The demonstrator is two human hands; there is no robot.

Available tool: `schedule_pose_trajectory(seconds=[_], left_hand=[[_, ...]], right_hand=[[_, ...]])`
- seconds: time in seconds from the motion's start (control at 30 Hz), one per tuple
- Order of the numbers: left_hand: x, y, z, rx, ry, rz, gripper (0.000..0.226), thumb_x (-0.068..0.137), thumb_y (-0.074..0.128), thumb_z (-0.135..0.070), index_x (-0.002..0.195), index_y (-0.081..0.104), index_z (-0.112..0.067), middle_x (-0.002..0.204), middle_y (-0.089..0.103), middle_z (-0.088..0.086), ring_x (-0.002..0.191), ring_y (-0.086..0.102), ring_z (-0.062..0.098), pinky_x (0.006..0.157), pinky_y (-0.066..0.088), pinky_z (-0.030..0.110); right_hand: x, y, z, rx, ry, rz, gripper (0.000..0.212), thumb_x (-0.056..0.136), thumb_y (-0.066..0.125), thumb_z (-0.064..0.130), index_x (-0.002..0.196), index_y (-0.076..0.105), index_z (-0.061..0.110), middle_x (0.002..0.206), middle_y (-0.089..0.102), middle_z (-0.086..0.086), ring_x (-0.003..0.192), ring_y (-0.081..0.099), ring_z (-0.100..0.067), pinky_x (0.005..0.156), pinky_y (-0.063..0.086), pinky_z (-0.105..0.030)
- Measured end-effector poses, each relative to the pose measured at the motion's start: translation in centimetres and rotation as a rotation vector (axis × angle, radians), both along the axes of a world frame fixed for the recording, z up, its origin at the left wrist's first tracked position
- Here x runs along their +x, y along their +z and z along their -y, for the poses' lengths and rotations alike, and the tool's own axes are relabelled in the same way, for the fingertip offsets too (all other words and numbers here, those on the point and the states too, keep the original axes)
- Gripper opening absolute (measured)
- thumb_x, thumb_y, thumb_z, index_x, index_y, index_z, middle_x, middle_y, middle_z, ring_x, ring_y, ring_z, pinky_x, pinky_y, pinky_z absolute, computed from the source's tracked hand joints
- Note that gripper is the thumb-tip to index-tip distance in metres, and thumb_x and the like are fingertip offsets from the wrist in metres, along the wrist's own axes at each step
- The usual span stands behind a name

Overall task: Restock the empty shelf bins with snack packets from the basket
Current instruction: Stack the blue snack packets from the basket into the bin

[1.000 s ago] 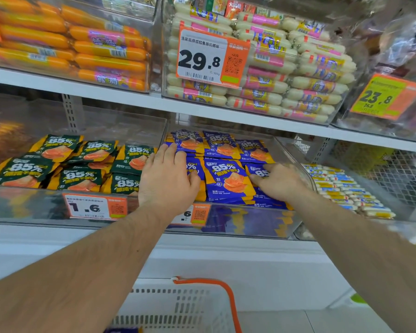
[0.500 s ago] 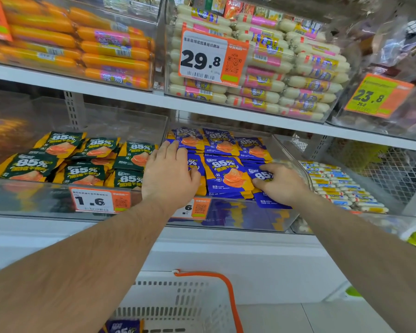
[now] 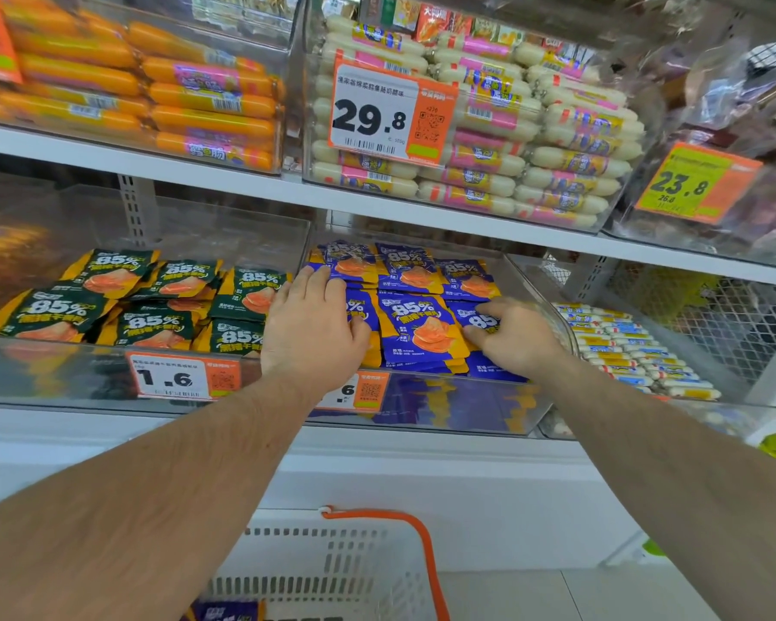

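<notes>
Now, by parts:

Left hand: flat, palm down, fingers straight and released, pressing on the blue packets at the left side of the middle bin, nothing grasped.

Right hand: resting on the front-right blue packet, fingers bent with tips down on it; whether pinching or only pressing, cannot tell.

Blue snack packets: marked "85%", blue and yellow, laid in overlapping rows inside the clear middle bin on the lower shelf; three across at the back, more stacked in front (hands over the left and right front stacks, middle one uncovered).

Green snack packets: same "85%" print, lying in the clear bin just left of the blue ones, untouched by either hand.

Basket: white slotted plastic with an orange handle, low in view below the shelf, between the two forearms; a bit of one blue packet visible at its bottom edge.

Price tags: "1.6" tag on the front of the green bin; another tag on the blue bin, half hidden by the left wrist.

Upper shelf: orange sausages at left, pale pink-labelled sausages at centre behind a "29.8" tag, a "23.8" tag at right.

Lower right bin: small pale sticks with coloured wrappers, beside the blue bin.
</notes>
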State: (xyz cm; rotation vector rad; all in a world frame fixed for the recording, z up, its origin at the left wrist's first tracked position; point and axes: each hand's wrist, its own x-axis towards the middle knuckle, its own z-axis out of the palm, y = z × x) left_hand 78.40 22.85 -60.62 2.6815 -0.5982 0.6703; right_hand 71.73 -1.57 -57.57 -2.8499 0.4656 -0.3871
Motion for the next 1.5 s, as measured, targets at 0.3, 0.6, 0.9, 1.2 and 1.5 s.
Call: schedule_pose_trajectory(seconds=[0.3,0.6,0.9,1.2,1.5], left_hand=[[-1.1,1.5,-0.9,-0.077,-0.13,-0.027,0.052,0.089,0.052,-0.037,0.135,0.048,-0.013,0.15,0.04,0.008,0.142,0.03,0.024,0.119,0.002,0.05],[-7.4,-0.7,-7.4,-0.035,-0.377,-0.149,0.046,0.076,0.046,-0.036,0.118,0.056,-0.019,0.11,0.061,0.001,0.105,0.056,0.026,0.087,0.041,0.041],[-9.1,-7.8,-16.2,0.261,-0.357,-0.82,0.044,0.094,0.053,-0.025,0.136,0.042,-0.024,0.125,0.056,-0.006,0.092,0.053,0.012,0.078,0.043,0.028],[-8.1,-12.9,-18.4,0.613,-0.328,-1.056,0.045,0.097,0.047,-0.03,0.141,0.037,-0.022,0.129,0.054,0.002,0.088,0.053,0.016,0.07,0.043,0.031],[-7.1,-14.1,-17.9,0.606,-0.333,-1.177,0.047,0.098,0.047,-0.027,0.143,0.035,-0.019,0.128,0.051,0.002,0.094,0.046,0.017,0.078,0.038,0.029]], right_hand=[[-1.4,1.4,-3.1,-0.044,0.035,0.254,0.04,0.091,0.064,0.03,0.122,0.065,0.005,0.129,0.058,-0.01,0.123,0.049,-0.026,0.103,0.037,-0.032],[-3.1,-1.9,-15.9,0.084,0.216,0.557,0.012,0.08,0.061,0.02,0.074,0.068,0.011,0.079,0.062,-0.005,0.081,0.057,-0.025,0.074,0.042,-0.032],[-3.7,-15.5,-24.0,0.463,0.158,0.143,0.022,0.084,0.059,0.013,0.062,0.056,0.01,0.066,0.057,-0.011,0.061,0.047,-0.017,0.059,0.038,-0.031],[-7.8,-33.3,-28.0,0.735,-0.047,-0.721,0.037,0.093,0.055,0.027,0.059,0.052,0.014,0.052,0.05,-0.004,0.05,0.035,-0.013,0.047,0.028,-0.024],[-10.0,-41.7,-30.6,0.645,0.018,-0.985,0.018,0.077,0.065,0.018,0.094,0.067,0.012,0.091,0.071,-0.008,0.081,0.068,-0.023,0.057,0.051,-0.029]])
